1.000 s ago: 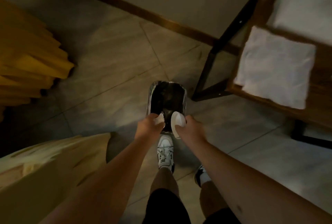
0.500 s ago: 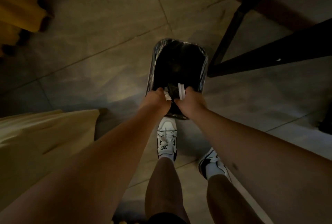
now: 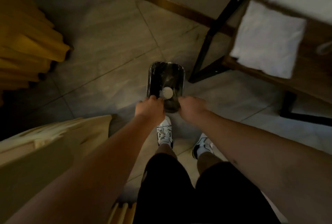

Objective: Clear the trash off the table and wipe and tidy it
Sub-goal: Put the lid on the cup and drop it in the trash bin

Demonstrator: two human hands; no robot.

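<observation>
The white round lid [image 3: 167,93] that the right hand [image 3: 191,109] was pinching half a second ago now lies loose inside the black-lined bin [image 3: 166,75] — just beyond both hands, between them, touching neither. The hands have drawn apart, and the desk [image 3: 305,73] with its white cloth [image 3: 265,38] is back in view far right. The left hand [image 3: 150,109] has curled fingers [image 3: 152,98] at the bin's near rim; the right hand's fingers are loosely curled around nothing.

Dim, warm-toned light. Pale glow on floor tiles [image 3: 111,47] around the bin [image 3: 166,73]. Table [image 3: 305,65] smeared by motion blur; wide-angle bending at frame edges.
</observation>
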